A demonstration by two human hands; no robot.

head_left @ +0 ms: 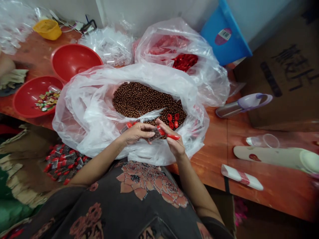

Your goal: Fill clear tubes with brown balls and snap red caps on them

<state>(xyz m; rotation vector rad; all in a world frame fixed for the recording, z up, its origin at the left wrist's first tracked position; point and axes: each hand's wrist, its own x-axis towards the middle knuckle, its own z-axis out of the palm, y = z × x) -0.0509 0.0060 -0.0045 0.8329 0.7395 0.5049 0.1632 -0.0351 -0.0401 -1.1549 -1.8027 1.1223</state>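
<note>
A bowl (74, 61) stands left of a plastic bag (74, 122) of beads (142, 99).

"What stands in the way of the right hand (174, 142) reaching far?"
"The big plastic bag (79, 116) bulges up there, with a second bag (211, 79) behind it."
"And to the right?"
"A hand can pass low over the wooden table (219, 136), between the flask (239, 108) and the plastic cup (264, 141)."

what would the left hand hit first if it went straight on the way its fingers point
Most likely the small clear packet right at the fingertips of the left hand, which may already touch it; depth is hard to judge. Just past it is the right hand, pinching a red plastic piece.
</note>
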